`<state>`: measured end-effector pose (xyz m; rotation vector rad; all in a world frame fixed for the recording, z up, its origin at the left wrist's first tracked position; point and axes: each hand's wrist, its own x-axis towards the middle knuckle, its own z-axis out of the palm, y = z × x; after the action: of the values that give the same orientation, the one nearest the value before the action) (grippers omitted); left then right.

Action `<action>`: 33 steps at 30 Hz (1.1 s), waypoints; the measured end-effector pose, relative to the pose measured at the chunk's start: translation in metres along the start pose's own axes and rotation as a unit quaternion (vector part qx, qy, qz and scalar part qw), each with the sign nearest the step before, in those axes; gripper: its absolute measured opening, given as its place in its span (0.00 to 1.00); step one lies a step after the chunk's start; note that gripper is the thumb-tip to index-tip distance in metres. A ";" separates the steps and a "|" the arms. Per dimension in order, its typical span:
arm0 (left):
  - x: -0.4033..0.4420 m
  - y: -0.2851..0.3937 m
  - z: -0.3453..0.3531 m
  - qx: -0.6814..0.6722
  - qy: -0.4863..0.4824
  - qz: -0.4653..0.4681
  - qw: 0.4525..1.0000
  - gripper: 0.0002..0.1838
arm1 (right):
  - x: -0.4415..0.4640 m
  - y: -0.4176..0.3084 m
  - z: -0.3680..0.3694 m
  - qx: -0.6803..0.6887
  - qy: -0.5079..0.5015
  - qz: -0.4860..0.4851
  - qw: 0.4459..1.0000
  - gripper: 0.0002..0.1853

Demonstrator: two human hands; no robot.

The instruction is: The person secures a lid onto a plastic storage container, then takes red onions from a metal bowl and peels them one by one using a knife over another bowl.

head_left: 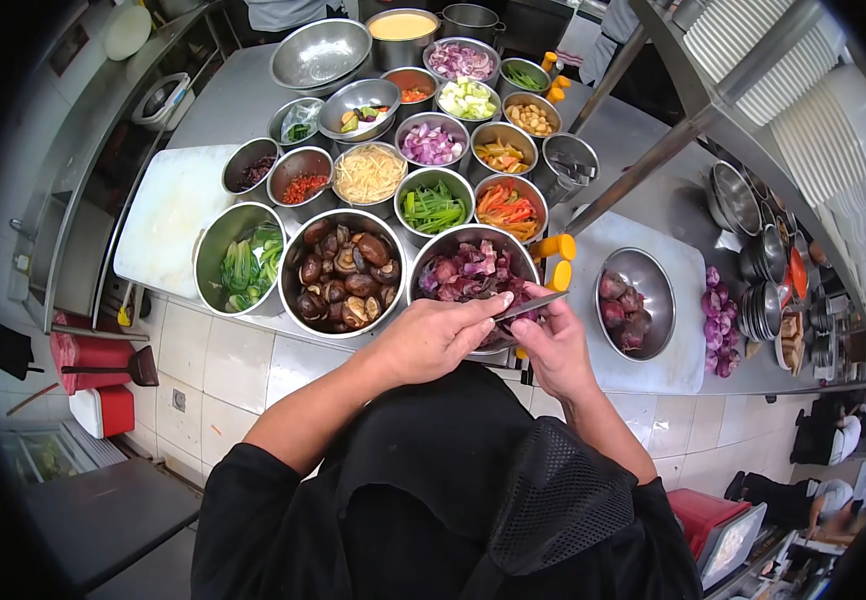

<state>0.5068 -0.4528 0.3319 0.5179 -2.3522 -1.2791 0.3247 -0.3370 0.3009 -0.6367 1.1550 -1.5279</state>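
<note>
My left hand (448, 335) is closed in front of me, its fingers against a small knife (535, 306) whose blade points right. Close beside it, my right hand (558, 345) has its fingers curled round a dark purple piece of red onion (523, 319), mostly hidden by the fingers and blade. Both hands are over the near rim of a steel pot filled with purple onion skins (478, 268). To their right, a steel bowl (661, 300) holds several red onions (623, 312). Left of the pot stands another with brown mushrooms (348, 272).
Steel containers of cut vegetables, including green strips (434, 207) and orange strips (513, 208), crowd the counter ahead. Yellow handles (555, 247) stick up by my right hand. White cutting boards lie left (168, 215) and right (688, 350). A metal post (633, 175) rises at right.
</note>
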 end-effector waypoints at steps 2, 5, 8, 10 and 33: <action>-0.002 -0.012 0.008 -0.009 0.052 0.012 0.999 0.20 | 0.000 0.000 0.000 0.007 -0.005 0.002 1.000 0.29; 0.000 -0.019 0.001 -0.125 0.031 -0.100 0.987 0.21 | -0.002 -0.004 0.003 0.025 -0.053 -0.010 0.998 0.30; 0.005 -0.020 -0.009 -0.192 0.015 -0.178 0.965 0.22 | -0.002 -0.004 0.004 0.011 -0.072 -0.032 0.997 0.31; 0.007 -0.027 -0.008 -0.173 0.042 -0.182 0.967 0.22 | -0.001 -0.004 0.004 0.021 -0.066 -0.029 0.997 0.32; 0.007 -0.006 -0.009 0.002 -0.053 -0.008 0.999 0.21 | 0.004 -0.003 -0.005 -0.016 -0.077 0.016 0.997 0.32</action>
<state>0.5056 -0.4655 0.3325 0.4821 -2.4428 -1.3399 0.3176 -0.3393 0.3012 -0.7424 1.0686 -1.4102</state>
